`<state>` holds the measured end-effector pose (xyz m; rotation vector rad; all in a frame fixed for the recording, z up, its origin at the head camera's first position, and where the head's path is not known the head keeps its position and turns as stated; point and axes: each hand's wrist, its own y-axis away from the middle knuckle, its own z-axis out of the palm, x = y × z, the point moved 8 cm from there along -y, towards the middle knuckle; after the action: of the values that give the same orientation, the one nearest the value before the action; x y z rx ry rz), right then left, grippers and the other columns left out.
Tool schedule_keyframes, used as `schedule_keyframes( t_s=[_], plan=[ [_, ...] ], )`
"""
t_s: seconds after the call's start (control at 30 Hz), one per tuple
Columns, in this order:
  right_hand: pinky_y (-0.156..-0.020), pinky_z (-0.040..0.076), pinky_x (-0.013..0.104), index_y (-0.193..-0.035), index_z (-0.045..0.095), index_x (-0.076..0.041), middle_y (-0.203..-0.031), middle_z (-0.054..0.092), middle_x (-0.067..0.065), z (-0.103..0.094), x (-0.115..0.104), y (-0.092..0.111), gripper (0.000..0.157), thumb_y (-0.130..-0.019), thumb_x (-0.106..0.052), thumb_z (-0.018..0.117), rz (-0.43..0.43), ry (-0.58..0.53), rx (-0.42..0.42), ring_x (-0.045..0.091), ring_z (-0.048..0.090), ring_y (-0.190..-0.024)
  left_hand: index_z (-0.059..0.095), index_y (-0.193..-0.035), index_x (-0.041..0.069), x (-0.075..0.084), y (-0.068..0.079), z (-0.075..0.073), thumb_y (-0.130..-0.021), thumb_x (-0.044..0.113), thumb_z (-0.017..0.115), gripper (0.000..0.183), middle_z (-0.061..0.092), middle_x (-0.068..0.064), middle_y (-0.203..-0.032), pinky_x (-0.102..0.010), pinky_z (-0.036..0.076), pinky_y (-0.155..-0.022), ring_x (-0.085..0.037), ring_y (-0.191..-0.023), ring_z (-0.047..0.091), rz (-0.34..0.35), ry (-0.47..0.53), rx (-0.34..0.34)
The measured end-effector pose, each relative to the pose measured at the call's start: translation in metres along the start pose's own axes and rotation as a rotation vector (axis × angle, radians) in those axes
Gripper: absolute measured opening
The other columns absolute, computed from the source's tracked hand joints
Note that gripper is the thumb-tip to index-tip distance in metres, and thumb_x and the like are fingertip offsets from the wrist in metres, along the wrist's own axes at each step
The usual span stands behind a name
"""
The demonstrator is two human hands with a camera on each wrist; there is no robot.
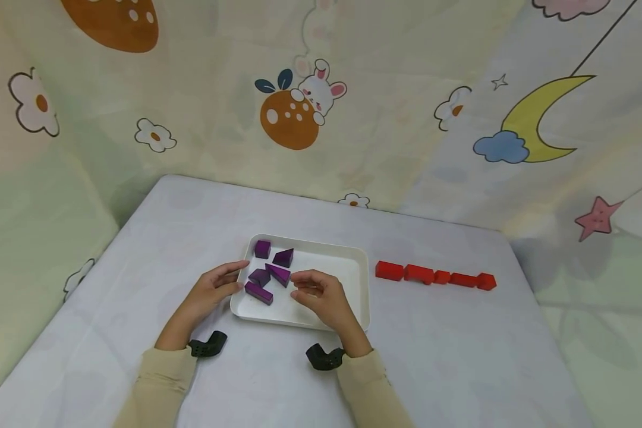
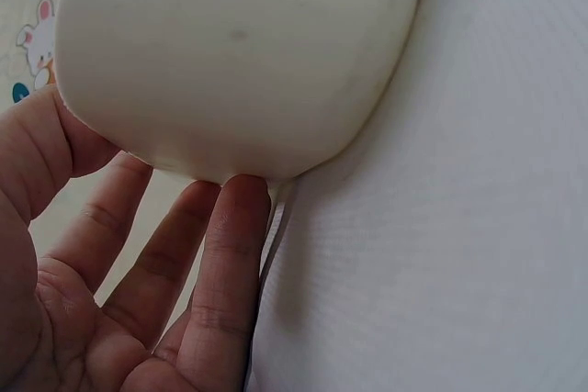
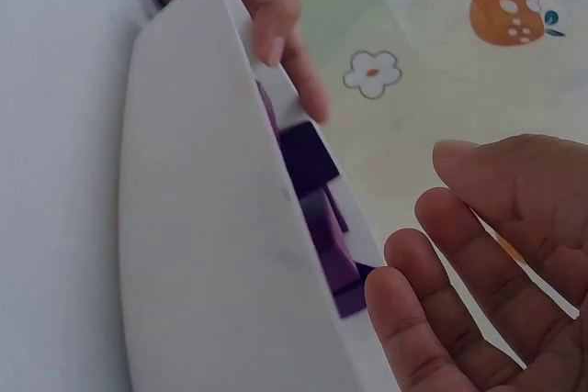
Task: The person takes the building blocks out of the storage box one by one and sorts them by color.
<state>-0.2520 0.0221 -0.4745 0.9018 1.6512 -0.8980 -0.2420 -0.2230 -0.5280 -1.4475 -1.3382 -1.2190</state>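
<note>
A white tray (image 1: 331, 255) lies on the table, with several purple blocks grouped in its left half. Among them are a cube-like block (image 1: 263, 249) at the back, a wedge (image 1: 278, 274) in the middle and a long bar (image 1: 259, 293) in front. At the tray's left rim is my left hand (image 1: 211, 292); in the left wrist view its fingertips (image 2: 243, 204) touch the tray's outer side. My right hand (image 1: 323, 295) hovers above the tray's middle, just right of the wedge. Its fingers bend loosely and nothing shows between them and the thumb.
To the right of the tray, several red blocks (image 1: 419, 274) form a row on the white-covered table (image 1: 433, 351). A patterned cloth (image 1: 219, 119) hangs behind the table. Each wrist wears a black device (image 1: 208, 345).
</note>
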Motion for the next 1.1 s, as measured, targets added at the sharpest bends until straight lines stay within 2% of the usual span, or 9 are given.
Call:
schedule_keyframes(
  t_s=[0.2, 0.4, 0.67, 0.8, 0.97, 1.1],
  plan=[
    [-0.099, 0.059, 0.032, -0.124, 0.071, 0.013, -0.125, 0.072, 0.030, 0.022, 0.001, -0.007, 0.028, -0.097, 0.005, 0.075, 0.006, -0.023, -0.058, 0.048, 0.070, -0.114, 0.053, -0.157, -0.003, -0.001, -0.001, 0.000, -0.104, 0.007, 0.066, 0.055, 0.050, -0.026, -0.161, -0.064, 0.037, -0.119, -0.049, -0.150, 0.044, 0.002, 0.001, 0.002],
    [-0.098, 0.059, 0.031, -0.124, 0.071, 0.013, -0.125, 0.073, 0.029, 0.036, 0.005, -0.013, 0.028, -0.098, 0.004, 0.075, 0.012, -0.005, -0.091, 0.044, 0.072, -0.113, 0.053, -0.156, -0.003, 0.000, -0.001, 0.001, -0.104, 0.007, 0.066, 0.055, 0.051, -0.025, -0.161, -0.063, 0.038, -0.119, -0.048, -0.150, 0.045, 0.004, 0.009, -0.002],
    [-0.098, 0.059, 0.033, -0.121, 0.075, 0.008, -0.123, 0.075, 0.023, 0.048, 0.013, -0.020, 0.028, -0.094, 0.004, 0.080, 0.089, 0.113, -0.109, 0.037, 0.074, -0.113, 0.053, -0.157, -0.002, 0.004, 0.001, 0.001, -0.104, 0.007, 0.067, 0.055, 0.050, -0.025, -0.162, -0.064, 0.038, -0.119, -0.048, -0.151, 0.044, -0.008, 0.017, -0.002],
    [-0.097, 0.060, 0.036, -0.119, 0.078, 0.005, -0.120, 0.077, 0.019, 0.052, 0.015, -0.022, 0.030, -0.090, 0.002, 0.085, 0.130, 0.216, -0.095, 0.034, 0.075, -0.110, 0.053, -0.157, -0.001, 0.004, 0.001, 0.002, -0.104, 0.007, 0.067, 0.055, 0.050, -0.025, -0.162, -0.063, 0.037, -0.120, -0.048, -0.151, 0.044, -0.010, 0.016, 0.001],
    [-0.090, 0.061, 0.033, -0.110, 0.081, 0.000, -0.108, 0.079, 0.014, 0.055, 0.013, -0.023, 0.024, -0.087, 0.002, 0.087, 0.115, 0.350, -0.052, 0.026, 0.077, -0.098, 0.053, -0.156, -0.002, 0.004, 0.001, 0.001, -0.104, 0.007, 0.066, 0.055, 0.050, -0.025, -0.161, -0.063, 0.038, -0.119, -0.048, -0.150, 0.045, -0.008, 0.017, 0.002],
    [-0.082, 0.061, 0.027, -0.102, 0.082, -0.002, -0.097, 0.079, 0.011, 0.052, 0.011, -0.023, 0.016, -0.088, 0.005, 0.084, 0.085, 0.362, 0.012, 0.018, 0.075, -0.086, 0.054, -0.156, -0.001, 0.003, 0.001, 0.001, -0.104, 0.008, 0.067, 0.055, 0.050, -0.025, -0.162, -0.063, 0.038, -0.119, -0.047, -0.150, 0.045, -0.015, 0.017, 0.004]
  ],
)
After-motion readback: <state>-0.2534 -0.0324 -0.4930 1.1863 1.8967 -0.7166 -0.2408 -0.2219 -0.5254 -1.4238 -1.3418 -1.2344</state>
